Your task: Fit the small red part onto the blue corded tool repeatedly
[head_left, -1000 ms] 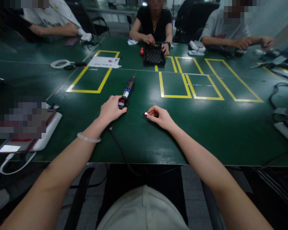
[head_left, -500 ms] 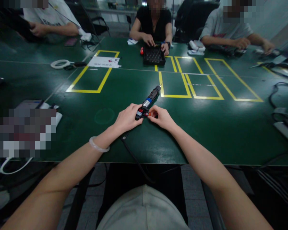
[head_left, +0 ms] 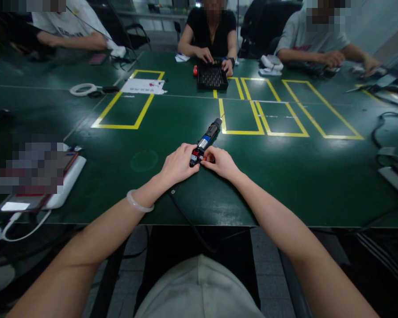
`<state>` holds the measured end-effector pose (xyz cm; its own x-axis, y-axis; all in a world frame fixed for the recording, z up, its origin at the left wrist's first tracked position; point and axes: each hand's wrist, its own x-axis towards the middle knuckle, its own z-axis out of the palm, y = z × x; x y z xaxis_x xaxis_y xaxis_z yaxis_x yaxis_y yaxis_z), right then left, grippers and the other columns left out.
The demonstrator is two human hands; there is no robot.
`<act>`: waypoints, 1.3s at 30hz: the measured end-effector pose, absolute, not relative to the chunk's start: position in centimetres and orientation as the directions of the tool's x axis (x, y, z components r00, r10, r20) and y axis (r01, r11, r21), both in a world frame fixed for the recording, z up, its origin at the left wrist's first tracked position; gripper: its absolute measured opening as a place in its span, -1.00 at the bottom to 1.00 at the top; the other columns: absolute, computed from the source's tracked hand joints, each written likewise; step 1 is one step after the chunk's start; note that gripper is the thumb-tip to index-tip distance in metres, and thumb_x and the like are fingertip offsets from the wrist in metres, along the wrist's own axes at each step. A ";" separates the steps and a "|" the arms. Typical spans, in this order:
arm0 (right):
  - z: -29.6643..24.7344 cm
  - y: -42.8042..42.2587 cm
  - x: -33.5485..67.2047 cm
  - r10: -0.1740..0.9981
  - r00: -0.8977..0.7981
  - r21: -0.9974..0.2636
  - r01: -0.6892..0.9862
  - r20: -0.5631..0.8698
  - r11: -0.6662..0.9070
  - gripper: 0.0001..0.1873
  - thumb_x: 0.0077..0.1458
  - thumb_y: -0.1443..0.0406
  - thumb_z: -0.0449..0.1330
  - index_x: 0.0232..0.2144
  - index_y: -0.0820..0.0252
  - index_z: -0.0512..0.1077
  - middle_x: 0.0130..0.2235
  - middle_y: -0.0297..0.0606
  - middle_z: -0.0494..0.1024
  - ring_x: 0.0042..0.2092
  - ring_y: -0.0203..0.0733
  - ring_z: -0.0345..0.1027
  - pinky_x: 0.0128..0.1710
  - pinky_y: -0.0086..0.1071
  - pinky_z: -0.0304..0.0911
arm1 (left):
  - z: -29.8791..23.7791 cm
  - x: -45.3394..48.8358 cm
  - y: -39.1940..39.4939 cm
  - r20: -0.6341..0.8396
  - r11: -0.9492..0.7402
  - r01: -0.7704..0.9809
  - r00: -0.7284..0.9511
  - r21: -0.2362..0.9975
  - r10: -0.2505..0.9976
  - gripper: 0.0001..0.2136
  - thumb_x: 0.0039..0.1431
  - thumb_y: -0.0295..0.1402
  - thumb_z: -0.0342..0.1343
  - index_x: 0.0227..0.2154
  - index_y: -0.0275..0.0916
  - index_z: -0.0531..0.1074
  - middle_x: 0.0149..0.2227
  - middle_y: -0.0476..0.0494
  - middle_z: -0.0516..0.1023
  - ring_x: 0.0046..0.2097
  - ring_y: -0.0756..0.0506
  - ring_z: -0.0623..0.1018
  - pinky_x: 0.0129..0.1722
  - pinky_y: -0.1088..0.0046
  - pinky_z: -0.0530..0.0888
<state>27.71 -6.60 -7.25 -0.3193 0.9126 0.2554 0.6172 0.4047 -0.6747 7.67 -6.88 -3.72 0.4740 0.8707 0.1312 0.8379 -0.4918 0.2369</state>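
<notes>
On the green surface (head_left: 301, 181), the left hand (head_left: 179, 163) grips a black, blue-banded cylindrical tool (head_left: 204, 141); the right hand (head_left: 223, 163) pinches a small red part (head_left: 202, 158) between fingers.

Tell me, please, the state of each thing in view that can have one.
Black tool: held in the left grip, tip pointing forward
Small red-orange part: pinched in the right grip, at the tool; attachment unclear
Black tray: on the table
White cable: coiled
White paper: lying flat
Bangle: worn
</notes>
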 end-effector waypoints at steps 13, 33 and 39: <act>-6.8 -7.0 27.8 0.879 -0.378 -0.727 0.509 0.292 0.460 -0.87 0.12 0.40 0.12 -0.25 0.13 0.36 -0.30 -0.28 0.58 -0.31 -0.19 0.43 -0.19 -0.32 0.30 | -3.6 8.4 -6.8 0.126 -0.511 0.844 0.496 0.166 0.859 -0.43 0.29 -0.12 0.09 0.29 -0.21 0.18 0.20 -0.34 0.36 0.13 -0.32 0.47 -0.02 0.19 0.48; -7.1 -6.7 29.2 0.901 -0.321 -0.774 0.475 0.291 0.419 -0.80 0.15 0.39 0.06 -0.16 0.15 0.37 -0.30 -0.27 0.57 -0.26 -0.19 0.47 -0.12 -0.31 0.33 | -3.8 7.8 -5.5 0.152 -0.464 0.884 0.453 0.047 0.878 -0.43 0.35 -0.12 0.04 0.32 -0.28 0.18 0.19 -0.41 0.33 0.11 -0.36 0.42 0.02 0.14 0.42; -7.0 -6.8 29.2 0.908 -0.315 -0.770 0.492 0.277 0.406 -0.79 0.15 0.40 0.06 -0.17 0.17 0.39 -0.31 -0.28 0.58 -0.27 -0.20 0.47 -0.12 -0.32 0.32 | -3.9 4.6 -2.1 0.122 -0.309 0.949 0.300 0.064 0.946 -0.41 0.36 -0.07 -0.01 0.33 -0.28 0.19 0.20 -0.44 0.32 0.14 -0.42 0.41 0.03 0.06 0.43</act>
